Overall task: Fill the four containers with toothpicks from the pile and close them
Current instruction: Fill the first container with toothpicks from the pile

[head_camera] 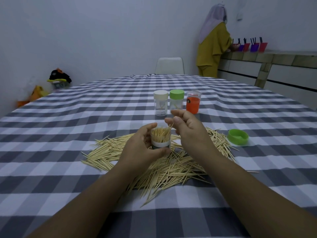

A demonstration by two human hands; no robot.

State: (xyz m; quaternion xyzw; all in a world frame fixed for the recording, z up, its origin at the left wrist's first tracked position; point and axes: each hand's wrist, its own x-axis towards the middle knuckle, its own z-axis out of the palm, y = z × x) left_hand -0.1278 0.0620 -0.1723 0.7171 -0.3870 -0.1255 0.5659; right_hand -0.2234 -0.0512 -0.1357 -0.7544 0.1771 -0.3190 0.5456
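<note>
1. the left hand [142, 146] wraps its fingers and thumb around an open clear container [160, 138], upright and packed with toothpicks, held over the pile.
2. the right hand [187, 127], fingers curled, pinches a few toothpicks at the container's mouth.
3. a loose toothpick pile [164, 167] spreads on the checked tablecloth [68, 134].
4. a green lid [238, 137] lies upturned right of the pile.
5. beyond stand three containers: white-capped [160, 102], green-capped [176, 101], and orange [193, 102].

Open jar [160, 138] stands packed with toothpicks amid the pile [164, 162].
Behind it, three jars in a row: white-capped [160, 103], green-capped [176, 102], orange [193, 102]. Loose green lid [238, 137] lies right.
</note>
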